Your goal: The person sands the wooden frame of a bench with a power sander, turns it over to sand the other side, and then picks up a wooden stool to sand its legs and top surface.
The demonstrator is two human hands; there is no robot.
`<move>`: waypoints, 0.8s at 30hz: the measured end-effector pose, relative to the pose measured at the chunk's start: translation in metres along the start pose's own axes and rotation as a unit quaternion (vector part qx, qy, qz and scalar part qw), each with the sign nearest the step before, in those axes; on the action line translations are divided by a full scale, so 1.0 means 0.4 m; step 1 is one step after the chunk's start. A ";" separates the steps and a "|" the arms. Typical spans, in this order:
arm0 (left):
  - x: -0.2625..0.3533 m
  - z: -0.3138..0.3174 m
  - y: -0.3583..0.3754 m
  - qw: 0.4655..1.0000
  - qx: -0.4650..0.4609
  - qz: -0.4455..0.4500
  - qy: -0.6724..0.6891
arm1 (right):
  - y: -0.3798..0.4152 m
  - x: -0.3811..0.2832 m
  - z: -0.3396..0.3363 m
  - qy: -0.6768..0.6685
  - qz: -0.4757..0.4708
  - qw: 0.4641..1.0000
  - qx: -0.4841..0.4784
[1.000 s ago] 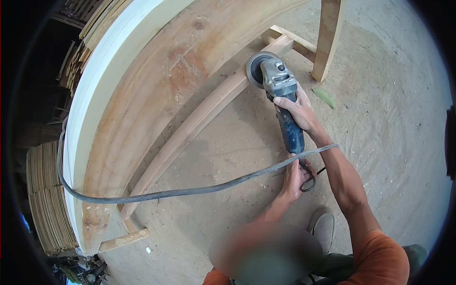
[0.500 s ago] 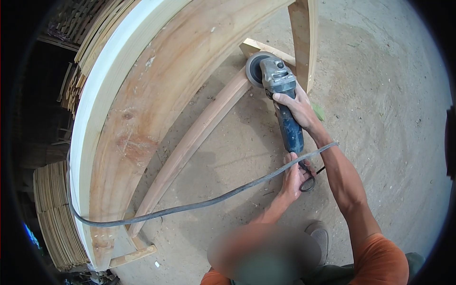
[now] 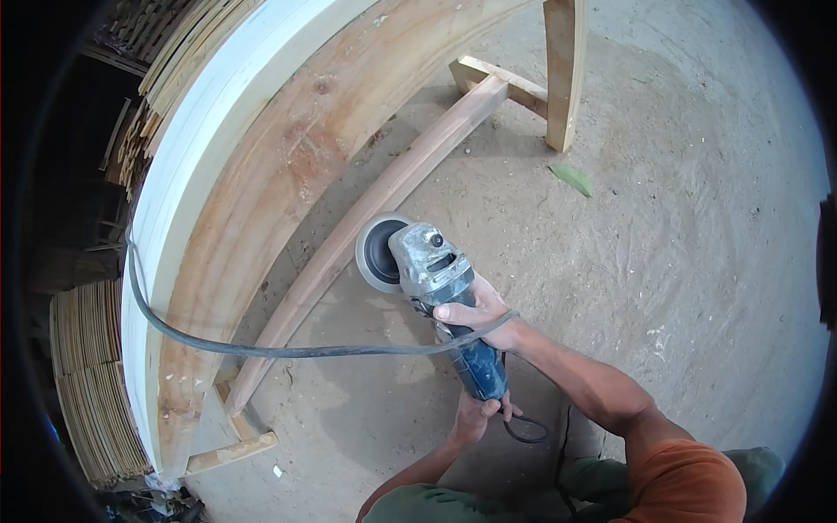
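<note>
An angle grinder (image 3: 429,261) lies slantwise in both my hands, its round disc (image 3: 370,263) pointing up and left. My right hand (image 3: 482,307) is wrapped round the body just behind the metal head, thumb on top. At the tail end, my left hand (image 3: 475,415) closes round the housing where a thin black cable (image 3: 534,438) loops out. The disc's edge overlaps the side of a long curved wooden rail (image 3: 349,228) in this view. A thick grey cord (image 3: 288,352) passes over my right wrist and across the rail.
A wide, curved wooden panel (image 3: 253,196) with a white outer edge stands left of the rail. Short wooden crosspieces (image 3: 231,455) join the ends, and an upright post (image 3: 565,78) stands at the far end. Stacked thin slats (image 3: 96,383) lie at left; a green leaf (image 3: 573,179) lies on the ground.
Both hands have brought the grinder from the rail's far end down and left to about its middle. The cord has shifted with my right wrist, and the view has moved slightly.
</note>
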State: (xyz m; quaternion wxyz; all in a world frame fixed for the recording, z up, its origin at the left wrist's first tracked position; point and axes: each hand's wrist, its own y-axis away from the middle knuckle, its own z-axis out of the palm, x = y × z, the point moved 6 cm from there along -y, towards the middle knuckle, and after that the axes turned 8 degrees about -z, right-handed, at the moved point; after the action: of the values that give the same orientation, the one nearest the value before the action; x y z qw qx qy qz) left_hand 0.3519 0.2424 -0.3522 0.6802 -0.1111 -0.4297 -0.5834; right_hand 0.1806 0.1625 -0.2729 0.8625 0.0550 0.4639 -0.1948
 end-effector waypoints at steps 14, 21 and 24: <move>0.224 0.012 -0.020 0.972 0.109 -0.028 -0.204 | -0.082 -0.052 -0.039 0.042 -0.038 0.983 0.176; 0.180 0.048 -0.317 0.977 0.099 -0.044 -0.186 | -0.188 -0.155 -0.280 0.154 -0.106 0.951 0.246; 0.208 0.041 -0.375 0.973 0.099 -0.045 -0.201 | -0.225 -0.181 -0.324 0.175 -0.141 0.932 0.284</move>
State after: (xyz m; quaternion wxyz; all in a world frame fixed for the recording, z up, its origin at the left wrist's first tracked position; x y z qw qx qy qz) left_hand 0.2071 0.1508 -0.3356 0.5601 -0.1385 -0.6182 -0.5338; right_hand 0.0090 0.1363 -0.2788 0.6797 0.2650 0.5356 -0.4253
